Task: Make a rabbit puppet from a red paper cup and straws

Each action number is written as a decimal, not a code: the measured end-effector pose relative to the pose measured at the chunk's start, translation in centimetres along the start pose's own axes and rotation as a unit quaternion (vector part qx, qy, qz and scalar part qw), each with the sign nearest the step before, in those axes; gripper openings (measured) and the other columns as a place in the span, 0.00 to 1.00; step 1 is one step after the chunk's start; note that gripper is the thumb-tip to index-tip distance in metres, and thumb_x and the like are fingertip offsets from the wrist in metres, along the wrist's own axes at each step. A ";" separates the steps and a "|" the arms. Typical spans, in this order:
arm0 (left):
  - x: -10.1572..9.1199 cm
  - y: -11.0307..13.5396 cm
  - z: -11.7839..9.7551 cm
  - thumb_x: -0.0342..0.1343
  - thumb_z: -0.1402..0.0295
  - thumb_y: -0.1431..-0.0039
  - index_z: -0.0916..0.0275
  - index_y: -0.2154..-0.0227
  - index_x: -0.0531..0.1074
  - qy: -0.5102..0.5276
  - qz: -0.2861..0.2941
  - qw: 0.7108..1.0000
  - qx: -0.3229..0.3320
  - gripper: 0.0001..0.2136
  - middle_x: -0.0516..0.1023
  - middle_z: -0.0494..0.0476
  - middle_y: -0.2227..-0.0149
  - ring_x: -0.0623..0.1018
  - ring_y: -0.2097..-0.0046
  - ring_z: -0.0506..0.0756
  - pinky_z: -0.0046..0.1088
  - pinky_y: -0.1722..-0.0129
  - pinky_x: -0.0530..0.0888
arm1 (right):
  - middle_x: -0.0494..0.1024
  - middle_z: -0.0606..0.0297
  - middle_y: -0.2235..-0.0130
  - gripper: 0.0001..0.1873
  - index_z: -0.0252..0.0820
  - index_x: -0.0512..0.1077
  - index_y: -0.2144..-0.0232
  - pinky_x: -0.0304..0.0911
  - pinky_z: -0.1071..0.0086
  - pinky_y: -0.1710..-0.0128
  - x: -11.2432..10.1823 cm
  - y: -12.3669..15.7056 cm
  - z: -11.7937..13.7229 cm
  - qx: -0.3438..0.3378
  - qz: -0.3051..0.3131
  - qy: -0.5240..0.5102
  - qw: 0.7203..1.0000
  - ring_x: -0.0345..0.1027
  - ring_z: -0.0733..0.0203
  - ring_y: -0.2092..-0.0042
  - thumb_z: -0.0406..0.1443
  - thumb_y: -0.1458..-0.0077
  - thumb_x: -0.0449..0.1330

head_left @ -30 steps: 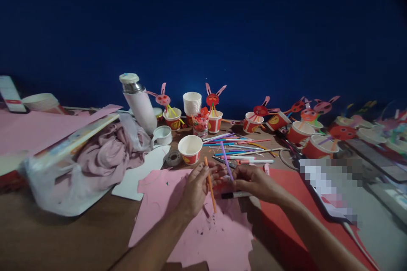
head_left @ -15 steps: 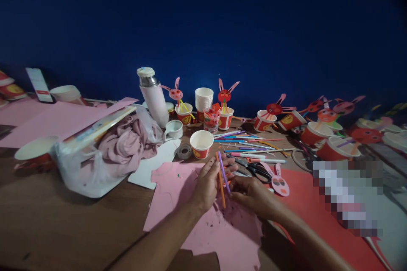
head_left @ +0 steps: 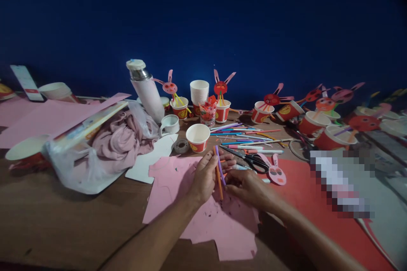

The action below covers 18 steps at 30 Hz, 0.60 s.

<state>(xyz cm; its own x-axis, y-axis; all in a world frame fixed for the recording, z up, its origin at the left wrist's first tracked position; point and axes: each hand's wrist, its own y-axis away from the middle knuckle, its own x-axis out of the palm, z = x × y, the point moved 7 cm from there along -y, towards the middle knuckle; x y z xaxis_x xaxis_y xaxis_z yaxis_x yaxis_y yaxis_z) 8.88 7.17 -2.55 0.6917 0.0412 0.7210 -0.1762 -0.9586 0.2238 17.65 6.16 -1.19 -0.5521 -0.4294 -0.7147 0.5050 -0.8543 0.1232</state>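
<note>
My left hand (head_left: 205, 177) is closed with its thumb over a purple straw (head_left: 220, 165) and an orange straw (head_left: 219, 186). The purple one crosses in front of the orange one near the top. Close by on the right, my right hand (head_left: 246, 186) pinches at the lower end of the purple straw. Both hands hover over a cut sheet of pink paper (head_left: 178, 211) with small dark scraps on it. Just beyond my left hand stands a paper cup (head_left: 198, 137). Scissors (head_left: 254, 161) and a pink paper rabbit head (head_left: 277, 173) lie beyond my right hand.
Loose straws and pens (head_left: 244, 135) lie behind my hands. Several cups with paper rabbits (head_left: 263, 110) line the back. To the left are a thermos (head_left: 144, 90), a mug (head_left: 170, 124), tape (head_left: 182, 146) and a plastic bag with cloth (head_left: 76, 169). Red paper (head_left: 305, 203) lies right.
The purple straw has shifted so its upper end now crosses the orange straw. My right hand stays at its lower end. The whole view has shifted slightly.
</note>
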 end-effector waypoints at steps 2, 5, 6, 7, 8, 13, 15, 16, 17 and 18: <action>0.0 -0.1 -0.1 0.51 0.70 0.48 0.61 0.69 0.64 -0.001 0.004 1.000 0.004 0.03 0.76 0.60 0.61 0.75 0.57 0.58 0.37 0.57 0.70 | 0.70 0.69 0.78 0.05 0.39 0.68 0.77 0.51 0.75 0.76 -0.3 0.1 0.1 -0.001 0.008 -0.016 1.000 0.59 0.69 0.76 0.30 0.56 0.52; -0.2 -0.2 -0.2 0.51 0.70 0.48 0.62 0.68 0.63 -0.004 0.009 1.000 0.006 0.05 0.76 0.59 0.63 0.76 0.59 0.57 0.37 0.59 0.71 | 0.71 0.68 0.77 0.09 0.39 0.69 0.77 0.53 0.75 0.76 -1.1 0.1 -0.3 0.010 0.002 -0.065 0.998 0.60 0.69 0.76 0.33 0.50 0.50; -0.3 -0.3 -0.2 0.51 0.70 0.48 0.62 0.67 0.63 -0.005 0.006 1.000 0.006 0.05 0.76 0.59 0.64 0.76 0.60 0.57 0.36 0.59 0.71 | 0.71 0.68 0.77 0.11 0.39 0.69 0.76 0.54 0.75 0.76 -1.5 0.1 -0.6 0.016 -0.006 -0.087 0.996 0.61 0.69 0.76 0.35 0.49 0.50; -0.4 -0.3 -0.3 0.51 0.70 0.48 0.62 0.67 0.62 -0.007 0.003 1.000 0.005 0.05 0.76 0.59 0.65 0.77 0.61 0.57 0.36 0.60 0.71 | 0.71 0.67 0.77 0.12 0.38 0.69 0.76 0.55 0.75 0.76 -1.8 0.0 -1.0 0.024 -0.015 -0.109 0.994 0.61 0.68 0.76 0.38 0.48 0.49; -0.4 -0.3 -0.3 0.50 0.70 0.48 0.62 0.67 0.62 -0.008 0.000 1.000 0.004 0.05 0.76 0.58 0.66 0.77 0.61 0.57 0.36 0.61 0.72 | 0.70 0.67 0.78 0.14 0.38 0.69 0.76 0.56 0.75 0.76 -2.1 0.0 -1.4 0.032 -0.025 -0.130 0.991 0.61 0.68 0.76 0.40 0.47 0.49; -0.3 -0.4 -0.4 0.49 0.71 0.47 0.62 0.69 0.62 -0.002 0.005 1.000 0.008 0.03 0.76 0.57 0.68 0.77 0.63 0.57 0.35 0.63 0.72 | 0.69 0.68 0.79 0.17 0.37 0.69 0.75 0.56 0.74 0.77 -3.1 -0.1 -2.7 0.049 -0.055 -0.179 0.981 0.61 0.68 0.77 0.45 0.49 0.51; -0.3 -0.4 -0.3 0.50 0.71 0.48 0.62 0.69 0.62 -0.004 0.006 1.000 0.008 0.03 0.76 0.56 0.68 0.77 0.64 0.57 0.34 0.64 0.72 | 0.70 0.67 0.79 0.18 0.37 0.69 0.75 0.56 0.74 0.77 -3.2 -0.1 -2.8 0.046 -0.052 -0.178 0.982 0.61 0.68 0.77 0.46 0.49 0.51; -0.4 -0.4 -0.3 0.50 0.70 0.48 0.62 0.69 0.62 -0.008 0.005 1.000 0.008 0.04 0.76 0.56 0.69 0.77 0.64 0.57 0.33 0.65 0.72 | 0.70 0.67 0.79 0.18 0.37 0.69 0.76 0.56 0.74 0.77 -3.2 -0.1 -2.9 0.045 -0.052 -0.176 0.982 0.61 0.68 0.77 0.46 0.49 0.51; -0.4 -0.4 -0.2 0.51 0.70 0.49 0.61 0.69 0.63 -0.012 0.004 1.000 0.009 0.04 0.76 0.55 0.69 0.77 0.64 0.57 0.32 0.65 0.72 | 0.70 0.67 0.79 0.18 0.37 0.68 0.75 0.56 0.74 0.77 -3.2 -0.1 -3.0 0.045 -0.053 -0.174 0.982 0.61 0.68 0.77 0.46 0.49 0.51; -0.5 -0.5 -0.2 0.52 0.70 0.49 0.61 0.69 0.63 -0.015 0.003 1.000 0.009 0.05 0.76 0.55 0.69 0.77 0.65 0.56 0.32 0.66 0.72 | 0.70 0.68 0.79 0.17 0.38 0.68 0.75 0.56 0.74 0.77 -3.3 -0.1 -3.1 0.046 -0.056 -0.173 0.982 0.61 0.68 0.77 0.46 0.49 0.51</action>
<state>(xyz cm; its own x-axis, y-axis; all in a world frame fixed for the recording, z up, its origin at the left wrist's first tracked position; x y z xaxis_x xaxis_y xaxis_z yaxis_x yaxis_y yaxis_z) 8.50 7.65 -2.89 0.7119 0.0276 0.7018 -0.1676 -0.9637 0.2079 21.42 8.58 -0.96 -0.8006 -0.3924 -0.4529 0.3761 -0.9174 0.1301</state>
